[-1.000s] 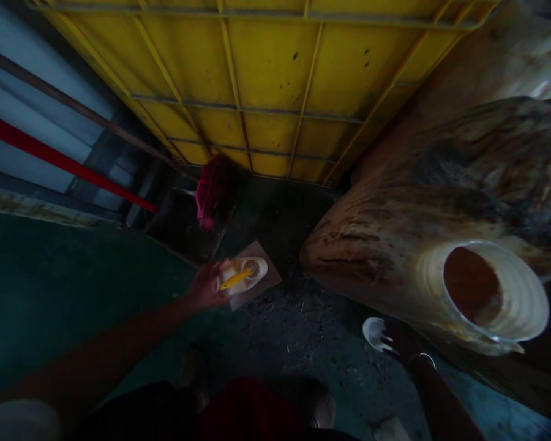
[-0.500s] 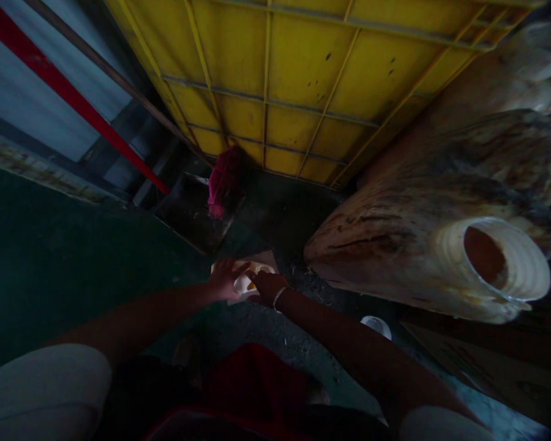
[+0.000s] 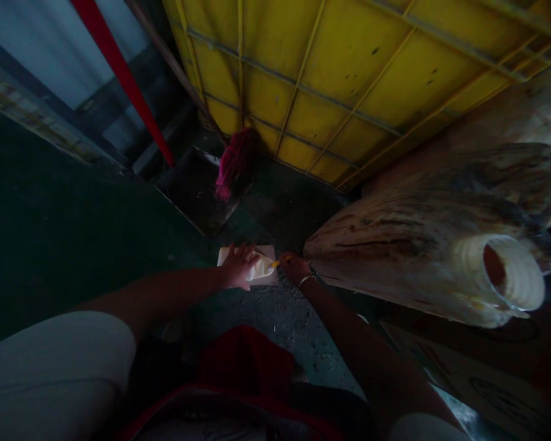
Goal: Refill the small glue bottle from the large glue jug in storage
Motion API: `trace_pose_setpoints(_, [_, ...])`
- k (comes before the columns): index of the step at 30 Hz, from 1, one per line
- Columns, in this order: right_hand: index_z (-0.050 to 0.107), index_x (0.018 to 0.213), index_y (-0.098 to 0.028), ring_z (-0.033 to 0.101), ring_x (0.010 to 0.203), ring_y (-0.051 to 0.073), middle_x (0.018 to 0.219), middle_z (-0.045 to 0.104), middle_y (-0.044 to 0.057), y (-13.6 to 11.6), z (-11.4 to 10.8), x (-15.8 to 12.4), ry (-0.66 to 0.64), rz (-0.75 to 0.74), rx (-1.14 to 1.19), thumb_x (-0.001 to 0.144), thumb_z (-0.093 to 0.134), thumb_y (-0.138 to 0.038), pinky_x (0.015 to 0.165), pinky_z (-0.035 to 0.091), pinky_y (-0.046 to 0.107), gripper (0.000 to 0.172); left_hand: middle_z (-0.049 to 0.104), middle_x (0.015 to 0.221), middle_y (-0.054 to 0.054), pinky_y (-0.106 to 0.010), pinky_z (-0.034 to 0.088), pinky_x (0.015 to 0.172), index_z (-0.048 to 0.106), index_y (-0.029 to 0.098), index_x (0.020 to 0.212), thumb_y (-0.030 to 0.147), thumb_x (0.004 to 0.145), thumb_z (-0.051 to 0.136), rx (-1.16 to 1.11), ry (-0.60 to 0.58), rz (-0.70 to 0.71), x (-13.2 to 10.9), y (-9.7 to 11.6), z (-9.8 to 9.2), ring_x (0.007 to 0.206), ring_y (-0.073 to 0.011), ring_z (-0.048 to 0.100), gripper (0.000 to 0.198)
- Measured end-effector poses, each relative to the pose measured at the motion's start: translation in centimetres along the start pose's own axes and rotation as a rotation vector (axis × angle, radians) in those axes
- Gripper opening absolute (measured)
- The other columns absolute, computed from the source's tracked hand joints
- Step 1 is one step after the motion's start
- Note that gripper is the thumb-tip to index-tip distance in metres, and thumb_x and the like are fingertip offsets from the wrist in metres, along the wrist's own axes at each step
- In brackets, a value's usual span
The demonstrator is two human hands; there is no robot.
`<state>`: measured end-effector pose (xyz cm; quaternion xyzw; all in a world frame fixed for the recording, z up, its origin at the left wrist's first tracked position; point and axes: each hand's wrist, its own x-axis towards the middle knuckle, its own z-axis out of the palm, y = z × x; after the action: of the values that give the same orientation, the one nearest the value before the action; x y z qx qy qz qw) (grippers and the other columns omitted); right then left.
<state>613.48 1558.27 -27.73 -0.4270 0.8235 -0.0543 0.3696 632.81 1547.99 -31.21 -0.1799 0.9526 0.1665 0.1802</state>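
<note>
A pale, creased white piece (image 3: 261, 267), its material unclear in the dim light, lies on a flat light-brown board (image 3: 269, 251) on the floor. My left hand (image 3: 239, 266) rests across its left part with the fingers spread, pressing on it. At the right edge of the board, my right hand (image 3: 294, 267) has its fingers closed round a thin yellow tool (image 3: 274, 264). The tool's tip points left and meets or nearly meets the white piece; its exact kind is too small to make out.
A dustpan (image 3: 202, 196) with a red handle and a pink-bristled broom (image 3: 232, 162) stand ahead, by a large yellow crate (image 3: 321, 79). To the right are a stained, wrapped bulky sack (image 3: 395, 239), a white tub (image 3: 517, 272) and a cardboard box (image 3: 487, 373).
My right hand has drawn away to the right from the white piece, with the yellow tool in it. My left hand stays on the piece. The view has shifted and turned slightly.
</note>
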Motion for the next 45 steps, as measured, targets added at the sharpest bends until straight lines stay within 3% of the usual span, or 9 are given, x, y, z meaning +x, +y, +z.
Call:
trace_pose_setpoints(5, [0.064,0.105,-0.016,0.063,0.074,0.016,0.087,0.068,0.007,1.9,0.7,-0.7,-0.007,0.023,0.147,0.093,0.042,-0.030,0.066,0.047,0.025,0.029,0.008,0.157,-0.019,-0.072,0.011,0.105,0.032,0.022,0.147,0.055,0.050,0.085,0.023,-0.052,0.039,0.4,-0.4,-0.1,0.139,-0.0460,0.016,0.115])
trace_pose_setpoints(11, [0.064,0.107,-0.016,0.064,0.074,0.018,0.083,0.067,0.007,3.4,-0.8,-1.3,0.067,0.077,0.198,0.090,0.045,-0.033,0.068,0.048,0.029,0.031,0.017,0.156,-0.019,-0.072,0.013,0.104,0.031,0.023,0.148,0.045,0.053,0.086,0.017,-0.037,0.030,0.3,-0.4,-0.6,0.134,-0.0457,0.024,0.112])
trace_pose_setpoints(15, [0.063,0.111,-0.016,0.063,0.070,0.016,0.081,0.067,0.006,3.4,-0.5,-1.8,0.082,0.049,0.226,0.091,0.044,-0.035,0.067,0.048,0.027,0.034,0.019,0.155,-0.020,-0.071,0.014,0.104,0.031,0.022,0.148,0.044,0.055,0.085,0.026,-0.060,0.019,0.2,0.0,-1.0,0.133,-0.0448,0.026,0.109])
trace_pose_setpoints(22, [0.066,0.106,-0.017,0.063,0.087,0.017,0.098,0.068,0.007,2.2,1.5,-1.8,0.072,0.055,0.094,0.089,0.053,-0.032,0.079,0.048,0.028,0.027,0.021,0.154,-0.019,-0.071,0.018,0.102,0.034,0.023,0.146,0.042,0.056,0.084,0.050,-0.082,0.000,0.3,0.3,-1.3,0.132,-0.0455,0.027,0.105])
trace_pose_setpoints(29, [0.067,0.110,-0.018,0.062,0.094,0.019,0.105,0.067,0.009,2.9,-0.1,-2.9,0.112,0.029,0.039,0.091,0.048,-0.031,0.084,0.049,0.031,0.030,0.020,0.154,-0.020,-0.072,0.017,0.102,0.034,0.023,0.146,0.043,0.053,0.085,0.051,-0.065,0.004,0.3,0.3,-1.0,0.131,-0.0464,0.027,0.108])
trace_pose_setpoints(33, [0.067,0.112,-0.015,0.061,0.100,0.022,0.110,0.065,0.012,2.3,-0.7,-3.6,0.095,-0.108,-0.040,0.091,0.046,-0.027,0.089,0.047,0.033,0.032,0.020,0.154,-0.020,-0.073,0.017,0.102,0.033,0.023,0.147,0.044,0.053,0.086,0.062,-0.057,-0.001,0.3,0.5,-1.0,0.131,-0.0456,0.029,0.109])
trace_pose_setpoints(38, [0.063,0.118,-0.012,0.061,0.098,0.024,0.105,0.064,0.016,1.1,0.9,-4.2,-0.112,-0.494,-0.379,0.091,0.041,-0.014,0.087,0.048,0.036,0.035,0.015,0.156,-0.020,-0.072,0.018,0.103,0.029,0.023,0.148,0.049,0.055,0.084,0.059,-0.094,0.019,0.7,0.3,-1.2,0.134,-0.0457,0.025,0.111])
trace_pose_setpoints(41, [0.066,0.111,-0.013,0.061,0.092,0.025,0.100,0.064,0.015,1.8,2.2,-4.7,-0.151,-0.643,-0.520,0.088,0.042,-0.009,0.079,0.048,0.036,0.034,0.010,0.157,-0.020,-0.071,0.018,0.104,0.024,0.023,0.150,0.050,0.059,0.081,0.062,-0.150,0.010,0.9,0.0,-1.4,0.137,-0.0457,0.020,0.111])
trace_pose_setpoints(45, [0.067,0.108,-0.015,0.060,0.089,0.023,0.096,0.064,0.014,3.9,2.6,-5.7,-0.121,-0.727,-0.494,0.088,0.044,-0.009,0.076,0.046,0.034,0.031,0.012,0.157,-0.020,-0.071,0.018,0.104,0.022,0.024,0.151,0.051,0.061,0.080,0.048,-0.172,0.023,0.8,-0.2,-1.4,0.137,-0.0450,0.021,0.111])
